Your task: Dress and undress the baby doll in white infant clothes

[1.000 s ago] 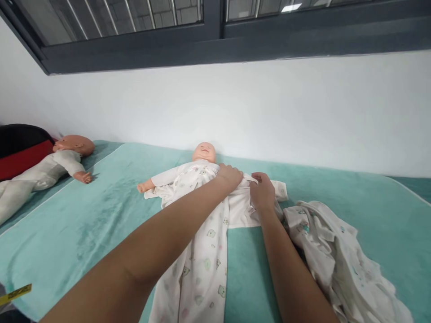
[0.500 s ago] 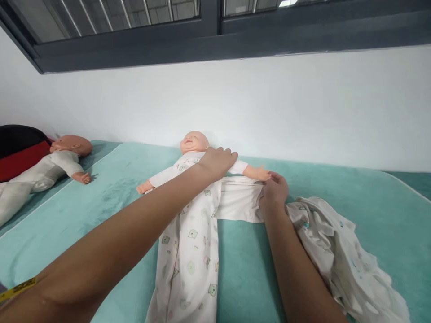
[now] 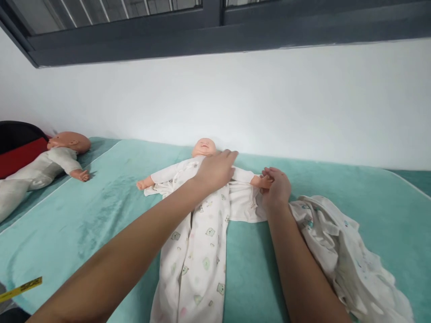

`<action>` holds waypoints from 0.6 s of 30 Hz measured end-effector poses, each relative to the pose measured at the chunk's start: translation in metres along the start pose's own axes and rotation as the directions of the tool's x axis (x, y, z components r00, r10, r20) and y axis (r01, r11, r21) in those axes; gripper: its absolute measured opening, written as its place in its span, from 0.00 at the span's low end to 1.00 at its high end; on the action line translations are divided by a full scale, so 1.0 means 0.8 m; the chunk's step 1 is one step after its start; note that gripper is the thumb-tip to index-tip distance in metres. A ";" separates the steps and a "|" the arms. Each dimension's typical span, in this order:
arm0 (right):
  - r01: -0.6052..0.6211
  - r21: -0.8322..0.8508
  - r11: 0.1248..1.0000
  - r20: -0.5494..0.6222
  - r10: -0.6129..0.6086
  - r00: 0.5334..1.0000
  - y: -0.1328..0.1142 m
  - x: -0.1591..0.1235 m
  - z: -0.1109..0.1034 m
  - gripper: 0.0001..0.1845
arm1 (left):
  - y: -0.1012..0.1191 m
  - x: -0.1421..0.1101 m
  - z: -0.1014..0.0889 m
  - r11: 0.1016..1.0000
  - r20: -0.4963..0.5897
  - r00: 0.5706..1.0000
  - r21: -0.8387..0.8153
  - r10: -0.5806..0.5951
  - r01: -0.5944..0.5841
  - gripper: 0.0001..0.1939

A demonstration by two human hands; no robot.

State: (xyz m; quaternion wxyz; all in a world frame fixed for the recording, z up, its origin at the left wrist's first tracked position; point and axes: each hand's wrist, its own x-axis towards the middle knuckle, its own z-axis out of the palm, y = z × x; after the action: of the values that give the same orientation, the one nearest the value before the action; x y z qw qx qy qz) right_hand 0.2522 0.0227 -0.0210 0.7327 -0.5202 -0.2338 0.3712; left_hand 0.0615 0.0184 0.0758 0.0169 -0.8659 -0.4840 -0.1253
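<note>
A baby doll (image 3: 204,147) lies on its back, arms out to both sides in white sleeves. A white bear-print baby garment (image 3: 207,251) stretches over its body and down towards me. My left hand (image 3: 217,169) rests across the doll's shoulder and upper chest, fingers stretched out and apart. My right hand (image 3: 278,188) is closed around the doll's hand (image 3: 261,181), at the end of the arm on the right. Beneath that arm, the garment's white sleeve part (image 3: 245,204) lies spread on the green cover (image 3: 111,215).
A crumpled white printed cloth (image 3: 343,246) lies beside my right forearm. At the far left, a second doll (image 3: 43,166) lies by a red and black item (image 3: 23,152). Behind the bed are a white wall (image 3: 235,98) and a dark window frame (image 3: 134,42).
The doll's arm on the right, covered by the garment earlier, now shows above it with its hand in my right hand. My left hand's fingers have straightened. The doll has rocked left and back.
</note>
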 end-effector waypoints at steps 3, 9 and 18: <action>0.299 -0.386 0.873 0.042 -0.307 0.951 -0.004 -0.011 0.006 0.11 | -0.031 -0.045 -0.001 0.954 -0.227 0.946 -0.245 -0.232 0.175 0.19; 0.729 -0.566 0.385 0.646 -0.343 0.682 0.007 -0.055 0.034 0.18 | -0.091 -0.116 0.044 0.593 -0.228 0.702 -0.733 -0.675 0.332 0.15; 0.748 -0.474 0.464 0.792 -0.146 0.592 0.008 -0.073 0.041 0.17 | -0.126 -0.145 0.040 0.431 0.113 0.844 -0.820 -0.524 0.377 0.26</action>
State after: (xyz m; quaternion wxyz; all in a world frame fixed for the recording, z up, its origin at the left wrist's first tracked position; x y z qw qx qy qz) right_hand 0.1902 -0.0027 -0.0129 0.3725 -0.5259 -0.7475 0.1612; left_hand -0.0750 -0.0199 0.0083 -0.3800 -0.5975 -0.5802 -0.4024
